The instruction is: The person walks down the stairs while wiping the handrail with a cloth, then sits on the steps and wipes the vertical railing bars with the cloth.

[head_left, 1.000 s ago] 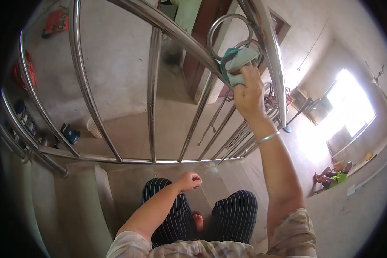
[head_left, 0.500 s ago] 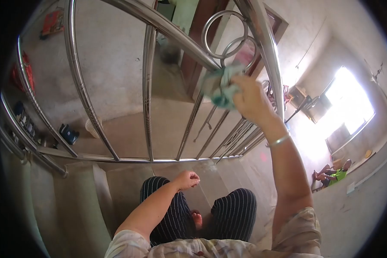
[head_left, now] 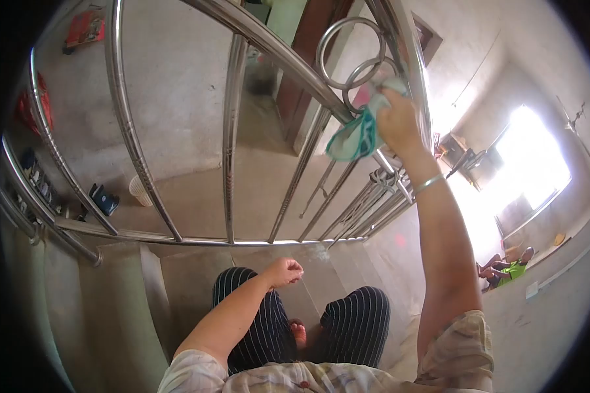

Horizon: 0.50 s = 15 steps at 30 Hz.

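My right hand (head_left: 400,124) grips a pale cloth with a teal edge (head_left: 354,141) and presses it against the slanted metal post (head_left: 400,39) at the right of the railing. Part of the cloth hangs below the fingers. Beside it are two interlocking steel rings (head_left: 322,62) set between the post and the top rail (head_left: 269,42). My left hand (head_left: 284,272) hovers over my knee in striped trousers (head_left: 236,288), its fingers curled closed with nothing showing in them.
Upright steel bars (head_left: 229,144) run down to a bottom rail (head_left: 203,242). Concrete steps (head_left: 118,295) lie at lower left. Beyond the railing are a white basket (head_left: 139,190) and a red item on the wall (head_left: 85,27). A person in a green top (head_left: 514,270) sits at far right.
My right hand and the cloth have moved right and slightly up, from the rail's end beside the rings to the slanted post. My left hand stays almost still.
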Each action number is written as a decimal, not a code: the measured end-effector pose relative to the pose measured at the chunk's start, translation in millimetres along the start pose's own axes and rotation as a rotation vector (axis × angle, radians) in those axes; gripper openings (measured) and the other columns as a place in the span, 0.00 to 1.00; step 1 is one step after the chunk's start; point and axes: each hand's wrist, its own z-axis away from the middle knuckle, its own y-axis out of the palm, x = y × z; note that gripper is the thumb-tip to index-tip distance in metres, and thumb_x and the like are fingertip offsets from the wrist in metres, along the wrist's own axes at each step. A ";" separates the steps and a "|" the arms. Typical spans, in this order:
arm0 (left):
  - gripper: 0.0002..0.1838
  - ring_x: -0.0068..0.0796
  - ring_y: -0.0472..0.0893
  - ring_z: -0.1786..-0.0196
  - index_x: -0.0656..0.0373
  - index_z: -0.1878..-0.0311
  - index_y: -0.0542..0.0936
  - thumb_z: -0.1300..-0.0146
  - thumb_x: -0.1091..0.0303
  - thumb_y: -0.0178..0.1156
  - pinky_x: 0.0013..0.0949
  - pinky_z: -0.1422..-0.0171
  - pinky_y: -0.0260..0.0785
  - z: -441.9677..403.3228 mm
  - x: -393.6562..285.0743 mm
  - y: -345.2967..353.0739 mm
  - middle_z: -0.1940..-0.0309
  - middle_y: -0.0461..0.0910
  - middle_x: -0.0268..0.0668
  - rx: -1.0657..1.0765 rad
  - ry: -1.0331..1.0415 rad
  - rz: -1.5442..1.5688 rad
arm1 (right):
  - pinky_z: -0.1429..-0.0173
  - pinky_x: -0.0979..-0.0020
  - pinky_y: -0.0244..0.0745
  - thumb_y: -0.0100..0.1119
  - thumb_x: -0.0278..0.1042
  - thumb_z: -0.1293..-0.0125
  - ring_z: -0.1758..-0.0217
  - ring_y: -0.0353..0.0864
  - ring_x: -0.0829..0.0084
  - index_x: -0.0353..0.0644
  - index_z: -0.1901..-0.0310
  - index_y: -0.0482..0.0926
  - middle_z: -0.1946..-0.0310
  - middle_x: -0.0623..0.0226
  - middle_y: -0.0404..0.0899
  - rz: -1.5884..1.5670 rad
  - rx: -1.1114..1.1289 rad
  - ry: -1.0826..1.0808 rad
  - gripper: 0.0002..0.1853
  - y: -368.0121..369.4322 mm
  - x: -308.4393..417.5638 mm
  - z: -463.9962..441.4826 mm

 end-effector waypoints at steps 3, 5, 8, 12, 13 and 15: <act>0.09 0.20 0.77 0.69 0.64 0.61 0.75 0.42 0.69 0.57 0.23 0.62 0.72 5.8 -4.5 -0.2 0.71 0.77 0.34 -0.026 0.003 0.039 | 0.66 0.63 0.74 0.44 0.27 0.50 0.70 0.78 0.65 0.37 0.57 0.78 0.72 0.55 0.77 -0.500 0.316 0.481 0.18 -29.6 43.7 13.0; 0.09 0.19 0.76 0.71 0.64 0.63 0.76 0.43 0.69 0.58 0.23 0.64 0.71 4.0 -1.6 1.6 0.73 0.77 0.34 -0.041 0.011 0.060 | 0.63 0.71 0.72 0.44 0.25 0.50 0.68 0.76 0.73 0.38 0.54 0.76 0.66 0.61 0.76 -0.731 0.356 0.481 0.20 -28.1 33.3 18.2; 0.08 0.18 0.75 0.73 0.64 0.64 0.76 0.44 0.69 0.58 0.22 0.67 0.69 0.4 -2.7 2.7 0.75 0.77 0.33 -0.042 0.032 0.068 | 0.57 0.76 0.70 0.43 0.23 0.50 0.62 0.74 0.77 0.36 0.50 0.73 0.61 0.63 0.75 -0.917 0.281 0.255 0.22 -42.2 60.5 13.6; 0.08 0.19 0.74 0.73 0.64 0.65 0.76 0.44 0.68 0.58 0.22 0.67 0.69 -1.0 0.3 6.1 0.74 0.76 0.33 -0.032 0.022 0.062 | 0.53 0.73 0.69 0.44 0.25 0.46 0.55 0.74 0.71 0.35 0.48 0.70 0.57 0.56 0.75 -0.576 -0.029 -0.283 0.21 -76.7 133.2 -21.3; 0.08 0.19 0.74 0.74 0.64 0.65 0.76 0.43 0.68 0.58 0.22 0.67 0.69 -2.2 1.4 6.0 0.74 0.76 0.33 -0.032 0.020 0.070 | 0.53 0.72 0.70 0.44 0.26 0.45 0.55 0.75 0.69 0.37 0.48 0.70 0.57 0.56 0.75 -0.486 -0.097 -0.373 0.21 -76.3 145.4 -37.2; 0.08 0.19 0.74 0.73 0.64 0.65 0.76 0.43 0.69 0.58 0.22 0.67 0.69 3.5 -4.9 7.1 0.74 0.76 0.33 -0.053 0.011 0.066 | 0.54 0.66 0.71 0.45 0.30 0.44 0.58 0.75 0.64 0.39 0.51 0.71 0.62 0.54 0.75 -0.932 0.033 -0.223 0.18 -71.0 181.9 -60.6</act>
